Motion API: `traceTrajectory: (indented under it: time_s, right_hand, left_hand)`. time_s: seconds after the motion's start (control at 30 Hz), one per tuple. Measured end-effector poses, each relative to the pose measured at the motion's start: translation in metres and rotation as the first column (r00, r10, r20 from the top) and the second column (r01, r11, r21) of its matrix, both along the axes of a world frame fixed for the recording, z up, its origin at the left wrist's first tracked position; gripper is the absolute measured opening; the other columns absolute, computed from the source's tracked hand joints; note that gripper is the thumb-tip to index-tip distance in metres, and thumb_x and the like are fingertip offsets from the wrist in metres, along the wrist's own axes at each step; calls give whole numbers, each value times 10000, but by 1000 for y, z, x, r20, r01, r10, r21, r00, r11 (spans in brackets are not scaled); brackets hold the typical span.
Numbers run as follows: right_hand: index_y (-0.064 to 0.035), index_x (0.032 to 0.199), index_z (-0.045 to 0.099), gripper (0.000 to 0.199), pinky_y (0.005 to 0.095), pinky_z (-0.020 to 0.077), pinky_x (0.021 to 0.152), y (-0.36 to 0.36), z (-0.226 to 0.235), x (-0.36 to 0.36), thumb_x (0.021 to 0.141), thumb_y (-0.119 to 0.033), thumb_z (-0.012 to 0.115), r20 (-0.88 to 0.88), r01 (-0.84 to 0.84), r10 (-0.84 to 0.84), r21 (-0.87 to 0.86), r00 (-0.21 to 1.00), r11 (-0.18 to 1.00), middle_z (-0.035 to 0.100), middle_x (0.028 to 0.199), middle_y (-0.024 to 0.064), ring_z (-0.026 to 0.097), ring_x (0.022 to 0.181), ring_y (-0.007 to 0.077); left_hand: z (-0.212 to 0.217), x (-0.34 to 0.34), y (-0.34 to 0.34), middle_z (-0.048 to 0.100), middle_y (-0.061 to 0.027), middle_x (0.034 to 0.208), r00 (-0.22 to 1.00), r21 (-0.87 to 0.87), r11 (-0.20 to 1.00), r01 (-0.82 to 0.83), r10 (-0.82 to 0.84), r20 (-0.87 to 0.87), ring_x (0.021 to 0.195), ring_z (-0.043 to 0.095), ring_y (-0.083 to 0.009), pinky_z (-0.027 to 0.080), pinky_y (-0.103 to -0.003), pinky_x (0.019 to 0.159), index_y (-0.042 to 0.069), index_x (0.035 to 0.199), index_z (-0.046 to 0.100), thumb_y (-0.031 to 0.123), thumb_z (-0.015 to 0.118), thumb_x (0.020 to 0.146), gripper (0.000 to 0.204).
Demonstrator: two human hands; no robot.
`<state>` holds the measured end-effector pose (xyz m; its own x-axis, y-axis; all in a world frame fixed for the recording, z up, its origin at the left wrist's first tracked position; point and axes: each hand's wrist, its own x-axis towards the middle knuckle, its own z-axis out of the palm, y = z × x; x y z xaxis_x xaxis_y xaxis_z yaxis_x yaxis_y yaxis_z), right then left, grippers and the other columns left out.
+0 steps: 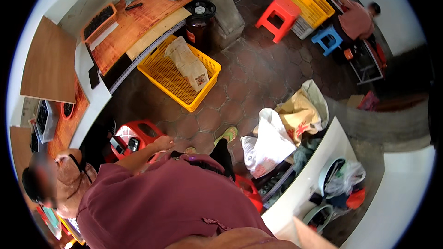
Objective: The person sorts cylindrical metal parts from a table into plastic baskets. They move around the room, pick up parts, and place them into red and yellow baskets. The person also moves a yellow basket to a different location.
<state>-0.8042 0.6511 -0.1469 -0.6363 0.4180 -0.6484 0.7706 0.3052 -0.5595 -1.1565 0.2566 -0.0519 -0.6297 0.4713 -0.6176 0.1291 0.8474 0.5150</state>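
Note:
My left hand (163, 143) hangs at my side, beside a red plastic stool (146, 129). Its fingers are too small and blurred to show whether they are apart or closed, and nothing held can be made out. Two small dark objects (133, 145) lie on or beside that stool, near my forearm. My right hand is out of view. Below me a foot in a green sandal (227, 135) stands on the tiled floor.
Ahead sits a yellow crate (177, 94) holding brown paper. Sacks (272, 143) lean by the white table (295, 189) at right. A co-worker (69, 180) is close on my left; another (357, 20) sits far right near a red stool (279, 14). A wooden table (138, 18) stands far left.

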Motion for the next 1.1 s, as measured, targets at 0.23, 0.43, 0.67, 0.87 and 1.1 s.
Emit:
traceTrajectory:
  time_s: [0.23,0.43,0.67,0.87,1.1]
  right_hand:
    - [10,756,629,203,319,480,448,172,28,-107,836,-147,528,-141,-696,785,387,604,605,610,571,133,610,502,201]
    - [27,885,598,189,290,457,417,253,75,-247,857,-140,514,57,88,-80,-162,995,983,625,609,125,592,481,174]
    - [22,920,579,198,267,421,383,265,74,-288,884,-157,504,71,124,-109,-275,992,953,629,628,120,565,456,158]
    - [19,910,575,179,271,421,388,288,78,-338,881,-145,508,101,7,16,-227,995,974,629,636,121,567,464,163]
    - [15,898,571,157,276,422,395,334,117,-421,878,-130,514,110,111,-94,-158,989,981,628,646,122,569,473,168]
  left_hand:
    - [-19,-24,44,672,-180,992,995,-119,993,-26,14,-103,954,632,-367,509,-445,814,56,865,687,280,546,820,268]
    - [35,-3,102,673,-212,932,960,-105,954,-281,280,-27,921,637,-390,503,-465,806,29,914,695,267,531,833,300]
    - [49,-25,132,669,-237,943,919,-80,915,-395,394,-31,924,641,-399,502,-462,817,35,937,694,283,556,816,309]
    - [37,-115,153,674,-224,974,935,-181,925,-333,349,61,951,645,-374,500,-452,835,56,998,694,317,569,824,338]
    - [39,-238,199,674,-213,989,973,-159,967,-201,216,86,959,640,-370,503,-451,836,49,1011,687,319,569,833,344]
